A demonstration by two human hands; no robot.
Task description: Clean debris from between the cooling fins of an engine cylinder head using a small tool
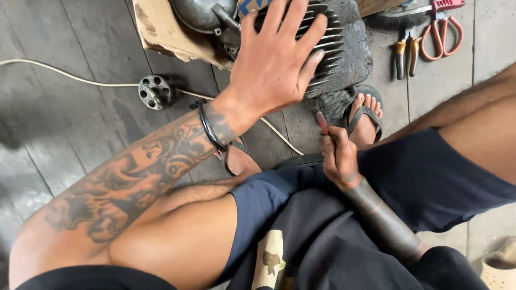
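Down on the floor [64, 107], the person is sitting with knees bent, and the left hand [274, 62] is lying flat, fingers spread wide, on top of a finned metal engine cylinder [328, 48]. That cylinder is resting on a dark, worn mat [352, 64], just beside a torn piece of cardboard [161, 29] that is carrying a rounded grey metal part [201, 13]. The right hand [337, 157] is sitting lower, near the sandalled foot [365, 115]; its grip is pressed together around a slim tool with a reddish tip [322, 121], which is pointing up toward the cylinder's lower edge without touching it. A dark sleeve is covering the right forearm. Off to the left, a small round metal hub with holes [155, 91] is lying on a pale cable [70, 78]. At the upper right, pliers [404, 53] and red-handled scissors [442, 33] are lying on the floor, well apart from both hands.
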